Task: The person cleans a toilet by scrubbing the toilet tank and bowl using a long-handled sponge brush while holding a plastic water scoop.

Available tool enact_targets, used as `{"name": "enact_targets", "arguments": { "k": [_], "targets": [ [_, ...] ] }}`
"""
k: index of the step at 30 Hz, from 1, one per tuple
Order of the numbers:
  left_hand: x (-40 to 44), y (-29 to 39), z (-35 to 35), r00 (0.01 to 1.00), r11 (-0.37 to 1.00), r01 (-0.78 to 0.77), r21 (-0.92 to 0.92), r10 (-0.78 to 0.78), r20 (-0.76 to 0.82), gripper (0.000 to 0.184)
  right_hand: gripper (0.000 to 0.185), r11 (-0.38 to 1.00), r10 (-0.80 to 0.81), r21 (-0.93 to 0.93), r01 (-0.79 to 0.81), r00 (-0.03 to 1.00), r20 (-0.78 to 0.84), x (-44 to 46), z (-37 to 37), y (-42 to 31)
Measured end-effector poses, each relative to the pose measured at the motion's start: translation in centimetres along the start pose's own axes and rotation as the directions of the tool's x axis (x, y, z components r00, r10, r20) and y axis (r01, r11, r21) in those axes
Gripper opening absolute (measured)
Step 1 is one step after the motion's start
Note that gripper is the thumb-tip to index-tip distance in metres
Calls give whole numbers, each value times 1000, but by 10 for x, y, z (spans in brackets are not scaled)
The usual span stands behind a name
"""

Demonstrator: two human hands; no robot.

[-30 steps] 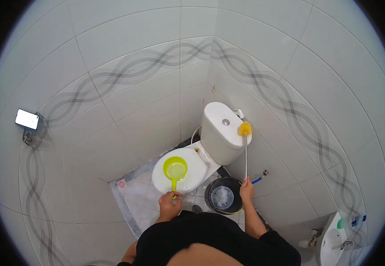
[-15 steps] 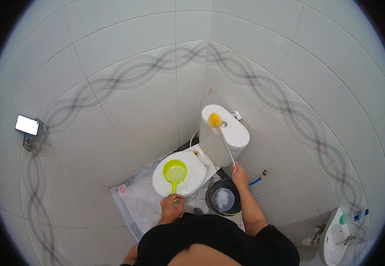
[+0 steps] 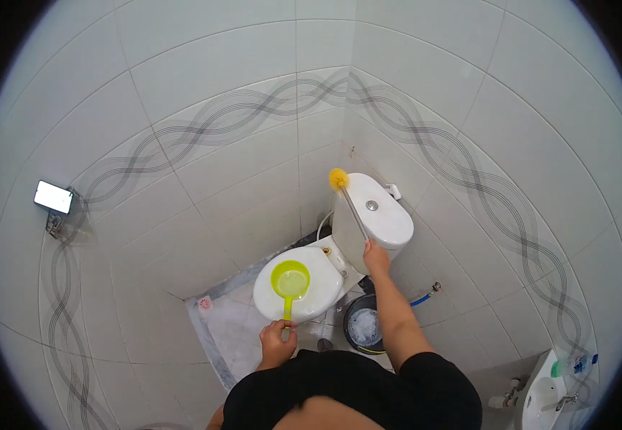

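Remotely, I see the right hand's (image 3: 377, 256) fingers clamped on the brush (image 3: 354, 213) over the tank (image 3: 391, 215), the left hand's (image 3: 278, 344) pinching the dipper (image 3: 291, 281) over the toilet lid (image 3: 323, 304), both probably light, stiff, slippery when wet, best held by their handles (image 3: 287, 308).

Dipper (image 3: 291, 278) over toilet lid (image 3: 327, 281), bucket (image 3: 359, 304) to its right, sink (image 3: 542, 395) farther right.

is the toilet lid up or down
Down: the white lid lies flat with no bowl opening showing, and the left hand holds the green dipper over it.
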State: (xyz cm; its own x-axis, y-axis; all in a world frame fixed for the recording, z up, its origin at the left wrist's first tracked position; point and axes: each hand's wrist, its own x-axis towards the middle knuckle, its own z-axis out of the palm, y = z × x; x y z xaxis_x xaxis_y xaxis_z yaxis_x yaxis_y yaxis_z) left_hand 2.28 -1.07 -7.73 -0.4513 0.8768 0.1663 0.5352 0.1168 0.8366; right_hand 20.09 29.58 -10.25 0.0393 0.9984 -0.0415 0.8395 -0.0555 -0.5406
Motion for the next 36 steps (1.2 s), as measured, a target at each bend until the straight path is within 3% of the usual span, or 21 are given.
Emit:
{"name": "enact_targets", "arguments": {
  "k": [3,6,8,12,14,18,20,21,24,26,28,30,31,33,34,36],
  "targets": [
    [-1,1,-2,1000,999,12,33,-12,-13,10,36,1000,-4,-26,4,1000,-13,11,-14,-2],
    [-1,-4,3,1000,1000,10,19,-10,-19,10,34,986,124,129,-110,986,-109,27,5,11],
    [1,-5,3,1000,1000,2,-5,-2,-24,10,33,997,-71,-30,69,994,-79,16,-19,13],
    [3,2,4,1000,999,-26,21,26,12,10,32,998,15,60,-4,982,-189,27,-4,47],
    [6,0,7,998,999,-45,17,44,40,10,32,998,-65,8,67,990,-126,5,4,52],
    [9,3,9,994,996,-87,-3,87,68,12,30,996,-26,-84,20,998,-63,-54,-28,54],
    [10,5,9,992,995,-95,25,92,88,12,30,990,55,141,-21,970,-237,-65,-18,75],
    [10,6,10,992,998,-67,16,65,104,12,30,990,58,140,-24,969,-240,-75,-13,83],
    [10,6,12,988,999,-34,-14,36,149,11,31,988,49,151,-13,971,-234,-99,-16,95],
    [12,7,10,984,999,-26,-35,32,176,10,33,991,120,-56,-124,990,-72,-121,-55,85],
    [14,9,8,980,995,-88,37,80,182,10,33,992,123,39,-118,979,-162,-112,-34,107],
    [12,10,9,979,997,-66,28,60,193,10,33,982,158,150,-111,923,-351,-98,-4,132],
    [12,10,9,979,999,-44,21,39,202,10,33,982,160,152,-112,921,-355,-106,-14,121],
    [12,4,12,980,998,-64,1,63,188,10,32,998,61,36,-55,983,-171,-127,-39,95],
    [11,4,11,982,997,-77,-20,79,171,10,32,998,60,37,-55,984,-169,-130,-47,89],
    [13,6,6,984,996,-85,-9,86,157,9,32,983,161,-70,-169,982,-102,-129,-60,83]
  ]
}}
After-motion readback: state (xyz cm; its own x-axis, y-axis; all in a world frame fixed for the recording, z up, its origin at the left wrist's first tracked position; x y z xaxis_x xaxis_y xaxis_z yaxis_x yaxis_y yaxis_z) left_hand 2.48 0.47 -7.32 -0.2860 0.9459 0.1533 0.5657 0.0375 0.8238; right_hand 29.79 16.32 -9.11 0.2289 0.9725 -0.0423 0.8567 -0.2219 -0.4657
